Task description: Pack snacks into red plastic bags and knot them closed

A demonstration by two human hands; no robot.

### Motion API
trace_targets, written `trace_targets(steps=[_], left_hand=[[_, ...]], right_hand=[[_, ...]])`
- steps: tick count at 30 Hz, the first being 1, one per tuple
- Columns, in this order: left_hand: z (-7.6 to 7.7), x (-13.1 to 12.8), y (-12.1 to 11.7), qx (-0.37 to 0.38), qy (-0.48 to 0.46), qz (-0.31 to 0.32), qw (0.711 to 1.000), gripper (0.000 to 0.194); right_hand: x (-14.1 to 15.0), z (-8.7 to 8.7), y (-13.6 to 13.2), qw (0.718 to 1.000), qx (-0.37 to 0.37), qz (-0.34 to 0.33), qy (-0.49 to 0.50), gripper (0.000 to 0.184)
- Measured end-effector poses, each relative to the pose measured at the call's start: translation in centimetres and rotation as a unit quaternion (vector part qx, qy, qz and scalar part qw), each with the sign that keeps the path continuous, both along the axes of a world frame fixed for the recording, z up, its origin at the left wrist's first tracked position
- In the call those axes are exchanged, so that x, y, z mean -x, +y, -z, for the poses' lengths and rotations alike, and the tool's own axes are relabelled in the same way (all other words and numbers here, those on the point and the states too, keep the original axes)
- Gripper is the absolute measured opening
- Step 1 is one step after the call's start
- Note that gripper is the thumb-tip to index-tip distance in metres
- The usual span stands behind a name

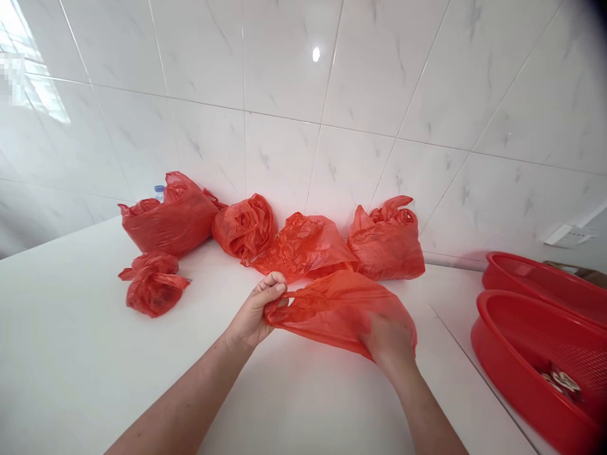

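Note:
A thin red plastic bag (332, 309) stretches between my two hands above the white table. My left hand (263, 309) is closed on its handle end, thumb against the fingers. At the bag's other end is my right hand (389, 338), smeared by motion; its fingers are hidden or blurred, so their grip cannot be made out. Just behind lies a crumpled red bag (308, 243). Beside it on the right sits a filled red bag (386, 243). A small knotted red bag (155, 287) rests to the left of my left hand.
Two red plastic baskets (493, 341) stand at the right; the nearer one has a few small items (562, 382) inside. A large red bag (171, 218) and a round bundled one (244, 227) are at the back left. A blue-capped bottle (160, 193) shows behind. A tiled wall (284, 76) closes off the back.

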State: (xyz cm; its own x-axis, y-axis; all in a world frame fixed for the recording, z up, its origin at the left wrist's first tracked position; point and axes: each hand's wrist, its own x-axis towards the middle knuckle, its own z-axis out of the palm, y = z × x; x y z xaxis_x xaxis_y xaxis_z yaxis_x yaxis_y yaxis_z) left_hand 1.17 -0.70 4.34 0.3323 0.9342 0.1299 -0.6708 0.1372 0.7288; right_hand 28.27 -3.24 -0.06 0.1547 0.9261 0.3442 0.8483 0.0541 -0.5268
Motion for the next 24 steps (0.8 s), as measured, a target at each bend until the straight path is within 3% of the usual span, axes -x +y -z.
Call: trace_targets(steps=[4,6,7,9,11,13,15,17,19,21,24], left_hand=[[-0.4,0.3,0.5,-0.015,0.069,-0.13,0.989,0.023],[-0.7,0.5,0.4,-0.054,0.164,-0.227,0.958,0.021],[-0.9,0.5,0.2,-0.084,0.222,-0.287,0.928,0.021],[-1.2,0.5,-0.6,-0.167,0.326,-0.419,0.831,0.021],[-1.3,0.0,-1.9,-0.284,0.382,-0.485,0.734,0.019],[-1.2,-1.0,-3.5,-0.426,0.41,-0.413,0.692,0.014],[-0.6,-2.5,-4.9,-0.545,0.442,-0.239,0.671,0.019],[0.3,-4.0,-5.4,-0.598,0.479,-0.124,0.631,0.027],[1.4,-4.9,-5.0,-0.594,0.507,-0.123,0.613,0.027],[2.3,-5.0,-4.0,-0.553,0.534,-0.183,0.613,0.024],[2.7,-3.9,-2.4,-0.473,0.617,-0.236,0.583,0.019]], right_hand=[[1.2,0.1,-0.4,0.986,0.073,-0.041,-0.141,0.061],[1.9,-0.2,-0.7,0.982,0.077,-0.074,-0.157,0.068],[2.3,-0.3,-0.8,0.98,0.076,-0.087,-0.165,0.069],[2.9,-0.6,-1.1,0.975,0.067,-0.112,-0.18,0.073],[3.6,-0.7,-1.2,0.971,0.077,-0.13,-0.185,0.075],[4.3,-0.7,-1.3,0.969,0.106,-0.149,-0.168,0.068],[4.9,-0.7,-1.4,0.967,0.127,-0.173,-0.136,0.051],[5.2,-0.9,-1.7,0.965,0.129,-0.206,-0.097,0.034],[5.2,-1.4,-2.3,0.958,0.126,-0.251,-0.06,0.026],[4.9,-2.0,-2.9,0.951,0.128,-0.282,-0.021,0.021],[4.3,-2.9,-3.4,0.953,0.141,-0.267,0.02,0.014]])
